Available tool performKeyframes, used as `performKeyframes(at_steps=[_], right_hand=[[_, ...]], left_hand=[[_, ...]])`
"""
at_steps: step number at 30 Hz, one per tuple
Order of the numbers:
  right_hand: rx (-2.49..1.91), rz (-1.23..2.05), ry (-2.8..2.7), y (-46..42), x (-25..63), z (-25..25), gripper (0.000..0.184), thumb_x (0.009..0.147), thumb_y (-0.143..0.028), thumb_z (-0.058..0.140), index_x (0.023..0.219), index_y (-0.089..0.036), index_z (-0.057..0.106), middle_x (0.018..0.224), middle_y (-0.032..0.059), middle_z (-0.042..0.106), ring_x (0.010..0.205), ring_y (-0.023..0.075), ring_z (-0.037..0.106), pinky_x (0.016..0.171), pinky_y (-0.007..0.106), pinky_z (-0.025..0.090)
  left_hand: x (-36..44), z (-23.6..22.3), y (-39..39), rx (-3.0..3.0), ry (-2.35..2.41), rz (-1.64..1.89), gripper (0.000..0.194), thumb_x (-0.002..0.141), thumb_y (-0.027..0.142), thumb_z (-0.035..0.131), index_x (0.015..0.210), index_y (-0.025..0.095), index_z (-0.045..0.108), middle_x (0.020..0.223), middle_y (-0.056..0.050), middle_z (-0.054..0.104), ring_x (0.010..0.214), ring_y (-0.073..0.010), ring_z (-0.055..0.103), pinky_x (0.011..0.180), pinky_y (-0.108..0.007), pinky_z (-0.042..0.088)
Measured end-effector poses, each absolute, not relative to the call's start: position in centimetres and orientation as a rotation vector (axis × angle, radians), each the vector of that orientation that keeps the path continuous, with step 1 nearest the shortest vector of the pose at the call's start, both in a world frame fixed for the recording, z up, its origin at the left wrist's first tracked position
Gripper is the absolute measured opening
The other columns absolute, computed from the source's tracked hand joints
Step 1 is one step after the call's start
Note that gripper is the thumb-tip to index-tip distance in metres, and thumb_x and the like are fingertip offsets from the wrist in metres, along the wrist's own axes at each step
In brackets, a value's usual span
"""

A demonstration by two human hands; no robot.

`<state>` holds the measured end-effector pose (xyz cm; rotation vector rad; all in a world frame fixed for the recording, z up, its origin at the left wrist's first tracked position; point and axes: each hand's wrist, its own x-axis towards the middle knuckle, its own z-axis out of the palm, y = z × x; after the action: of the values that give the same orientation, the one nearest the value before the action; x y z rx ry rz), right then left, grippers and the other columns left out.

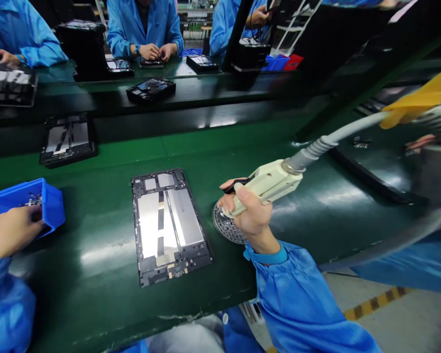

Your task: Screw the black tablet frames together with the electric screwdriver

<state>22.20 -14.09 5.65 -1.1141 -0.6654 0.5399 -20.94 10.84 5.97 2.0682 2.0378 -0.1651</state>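
Now, the right hand has its fingers wrapped firmly round a cream electric screwdriver, and just to its left lies a bare black tablet frame on the green worktop, long axis running away from the person, silver panels filling its middle. That right hand is the nearer one! Over at the far left, the left hand dips into a blue plastic bin, its fingertips hidden, so open or closed I can't tell.

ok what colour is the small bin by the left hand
The bin is bright blue, clearest in the head view.
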Motion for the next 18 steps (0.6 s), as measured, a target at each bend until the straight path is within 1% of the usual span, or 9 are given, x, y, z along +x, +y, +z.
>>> performKeyframes(at_steps=[1,3,5,6,8,10,13,15,18], right_hand=[[-1.105,0.537,-0.660,-14.2,22.3,5.8,0.044,0.074,-0.060,0.085,0.074,-0.018,0.070,0.042,-0.0030,0.047,0.037,0.0128,0.045,0.046,0.030,0.048],[-1.069,0.532,-0.663,-14.6,22.3,6.6,0.043,0.074,-0.059,0.085,0.076,-0.019,0.072,0.041,-0.0031,0.045,0.036,0.0127,0.043,0.043,0.029,0.045],[-1.029,0.545,-0.688,-15.2,21.8,7.7,0.042,0.074,-0.061,0.086,0.075,-0.020,0.075,0.041,-0.0025,0.044,0.036,0.0130,0.044,0.043,0.029,0.042],[-1.013,0.569,-0.714,-15.5,21.3,8.4,0.042,0.074,-0.061,0.086,0.076,-0.020,0.076,0.042,-0.0020,0.044,0.037,0.0135,0.045,0.043,0.029,0.042],[-0.988,0.638,-0.779,-16.3,19.7,9.6,0.039,0.077,-0.060,0.085,0.080,-0.022,0.078,0.045,-0.0011,0.046,0.040,0.0141,0.047,0.046,0.029,0.042],[-0.950,0.736,-0.863,-17.1,17.6,10.4,0.035,0.082,-0.056,0.082,0.087,-0.022,0.080,0.046,-0.0007,0.048,0.041,0.0146,0.047,0.047,0.030,0.043],[-0.891,0.887,-0.990,-17.9,14.5,10.6,0.031,0.089,-0.050,0.076,0.098,-0.020,0.081,0.048,-0.0007,0.049,0.043,0.0148,0.048,0.048,0.029,0.043],[-0.879,0.947,-1.021,-18.1,13.2,10.2,0.031,0.090,-0.048,0.074,0.100,-0.019,0.080,0.050,-0.0009,0.049,0.045,0.0143,0.047,0.048,0.028,0.041],[-0.912,0.964,-1.002,-18.2,12.6,9.5,0.030,0.090,-0.048,0.074,0.098,-0.019,0.080,0.051,-0.0013,0.049,0.045,0.0137,0.047,0.049,0.027,0.041]], left_hand=[[-20.3,6.3,10.4,2.081,2.053,-0.227,0.035,0.061,0.050,0.054,0.083,0.028,0.069,0.066,0.001,0.061,0.082,-0.0321,0.065,0.095,-0.048,0.054],[-19.1,6.8,9.3,2.056,2.141,-0.253,0.035,0.071,0.042,0.061,0.097,0.022,0.074,0.084,-0.002,0.072,0.099,-0.0318,0.070,0.098,-0.043,0.054],[-18.1,7.2,8.2,2.034,2.225,-0.206,0.036,0.080,0.035,0.065,0.108,0.017,0.077,0.102,-0.004,0.076,0.113,-0.0324,0.069,0.103,-0.043,0.053],[-17.7,7.4,7.7,2.032,2.254,-0.165,0.036,0.083,0.034,0.066,0.113,0.017,0.078,0.107,-0.004,0.076,0.118,-0.0328,0.068,0.105,-0.045,0.052],[-17.2,7.7,6.9,2.033,2.292,-0.079,0.038,0.089,0.037,0.064,0.117,0.015,0.078,0.107,-0.002,0.075,0.122,-0.0333,0.066,0.106,-0.048,0.051],[-17.0,8.0,6.3,2.055,2.275,-0.023,0.042,0.094,0.041,0.058,0.120,0.014,0.077,0.109,-0.003,0.074,0.124,-0.0340,0.064,0.106,-0.050,0.050],[-17.3,8.2,5.6,2.104,2.218,0.116,0.048,0.095,0.044,0.054,0.123,0.012,0.075,0.119,-0.013,0.074,0.126,-0.0377,0.062,0.111,-0.053,0.047],[-17.7,8.2,5.2,2.109,2.217,0.256,0.050,0.094,0.044,0.052,0.126,0.012,0.073,0.122,-0.016,0.073,0.128,-0.0391,0.060,0.115,-0.056,0.043],[-17.8,8.1,4.8,2.059,2.249,0.475,0.050,0.093,0.040,0.051,0.127,0.012,0.073,0.122,-0.015,0.073,0.129,-0.0351,0.059,0.118,-0.054,0.039]])
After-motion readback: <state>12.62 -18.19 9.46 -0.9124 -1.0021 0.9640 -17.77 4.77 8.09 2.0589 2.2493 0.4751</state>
